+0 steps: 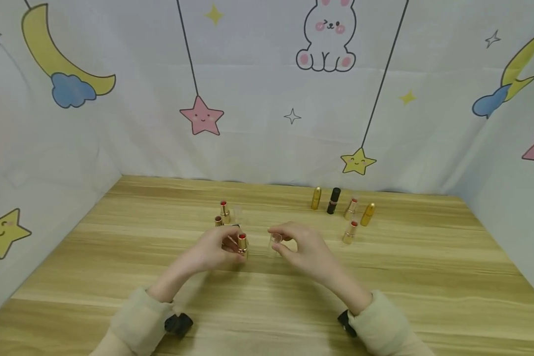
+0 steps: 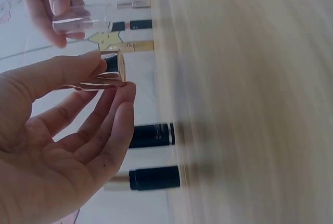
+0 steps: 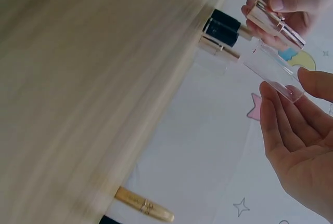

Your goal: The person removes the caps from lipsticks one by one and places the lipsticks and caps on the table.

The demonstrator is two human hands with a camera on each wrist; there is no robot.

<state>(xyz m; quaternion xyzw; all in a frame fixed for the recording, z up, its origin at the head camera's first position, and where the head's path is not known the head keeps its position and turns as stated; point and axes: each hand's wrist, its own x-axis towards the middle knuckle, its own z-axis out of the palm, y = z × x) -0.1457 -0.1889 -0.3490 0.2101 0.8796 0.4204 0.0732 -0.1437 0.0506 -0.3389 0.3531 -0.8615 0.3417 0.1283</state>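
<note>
My left hand [image 1: 211, 249] pinches a gold lipstick [image 1: 242, 243] between thumb and fingers, its red tip pointing up and uncovered. To the right of it, my right hand [image 1: 304, 247] grips a clear cap [image 3: 273, 70] by its top end. The cap and the gold lipstick are apart, both held above the table. In the right wrist view the cap's open end faces the lipstick side. Just behind the left hand stand a dark-tipped lipstick [image 1: 218, 221] and a red-tipped gold lipstick [image 1: 224, 212]; the hand partly hides the dark-tipped one.
A clear cap [image 1: 238, 213] stands beside the red-tipped lipstick at back left. At back right are gold bullet-shaped tubes [image 1: 316, 199], a black tube [image 1: 333, 200], a clear-capped lipstick [image 1: 351, 208] and a gold lipstick with a red tip [image 1: 350, 232]. A patterned cloth [image 1: 258, 153] borders the wooden table [image 1: 267, 316].
</note>
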